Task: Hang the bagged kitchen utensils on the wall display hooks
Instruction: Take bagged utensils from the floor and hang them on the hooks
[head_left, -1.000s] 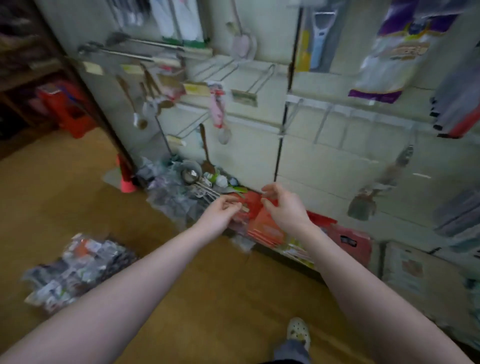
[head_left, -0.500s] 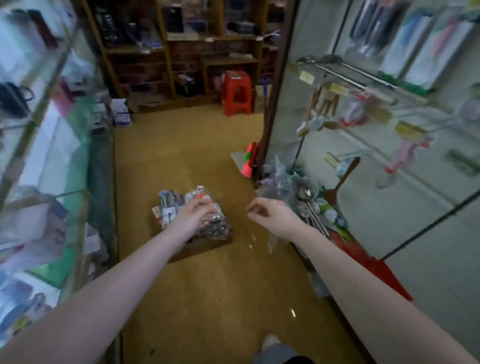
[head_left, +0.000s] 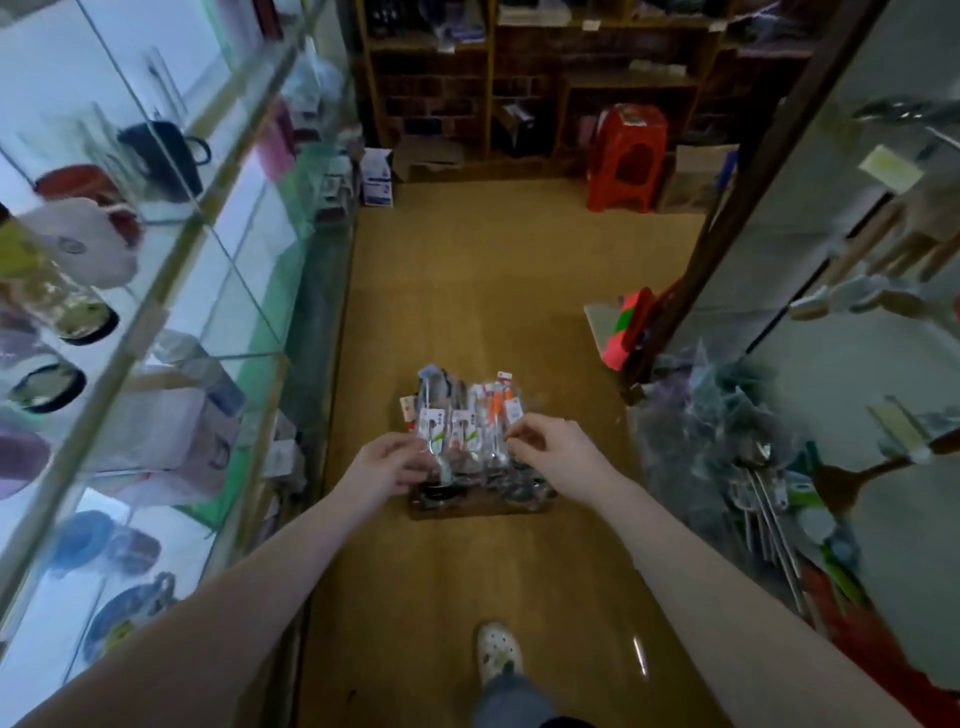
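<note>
Two long fixtures flank a shop aisle: a glass display case (head_left: 156, 291) on the left and the wall display (head_left: 810, 384) on the right. On the floor between them lies a pile of bagged utensils (head_left: 462, 415), probably stock staged within reach. The left hand (head_left: 387, 462) and right hand (head_left: 550, 449) curl over the pile. Whether either one pinches a bag cannot be told.
</note>
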